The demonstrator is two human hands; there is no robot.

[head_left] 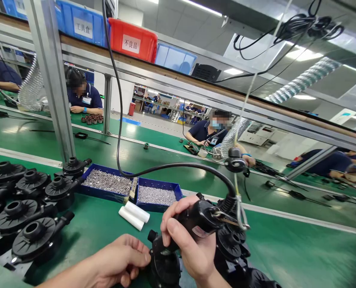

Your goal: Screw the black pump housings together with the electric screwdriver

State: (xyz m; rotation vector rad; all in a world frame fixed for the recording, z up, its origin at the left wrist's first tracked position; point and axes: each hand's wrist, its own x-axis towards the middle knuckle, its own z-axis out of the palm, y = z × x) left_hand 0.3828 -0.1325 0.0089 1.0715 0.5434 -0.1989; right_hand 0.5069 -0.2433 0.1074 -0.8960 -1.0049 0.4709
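My right hand [192,240] is wrapped round a black electric screwdriver [199,218], which hangs from a cord and a metal hook. The tool slants down over a black pump housing [166,270], and its tip is hidden. At the housing's left side, my left hand [122,258] has thumb and forefinger pinched together, touching or very near its edge. Whatever lies between those fingertips is too small to make out. Beyond my hands, one blue tray [106,182] holds long screws and another blue tray [158,195] holds smaller metal parts.
Several black pump housings [34,236] stand at the left. More housings [231,244] are right of the screwdriver. Two white rolls [134,215] lie before the trays. A black cable [119,120] loops down to the tool. A metal post [50,80] rises behind; co-workers sit across the bench.
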